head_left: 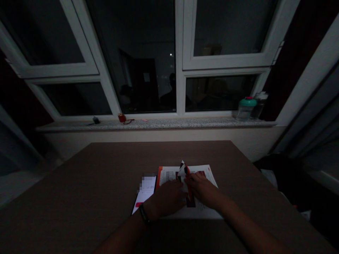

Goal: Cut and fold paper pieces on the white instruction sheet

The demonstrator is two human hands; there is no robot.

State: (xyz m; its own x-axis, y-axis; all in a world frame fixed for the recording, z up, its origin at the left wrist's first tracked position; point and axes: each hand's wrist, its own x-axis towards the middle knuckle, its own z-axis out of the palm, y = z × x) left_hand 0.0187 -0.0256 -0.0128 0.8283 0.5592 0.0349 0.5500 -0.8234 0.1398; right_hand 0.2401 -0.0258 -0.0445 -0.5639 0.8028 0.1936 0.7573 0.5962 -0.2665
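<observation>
Neatly together, the left hand point(168, 199) and right hand point(201, 188) clamp a folded red-and-white paper point(184, 173) atop a printed sheet point(169, 174) on the desk point(79, 176).

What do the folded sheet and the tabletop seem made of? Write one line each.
The folded sheet looks like thin printed paper, sharply creased. The tabletop looks like matte brown laminate or veneer, faintly grained; dim light leaves that open.
</observation>
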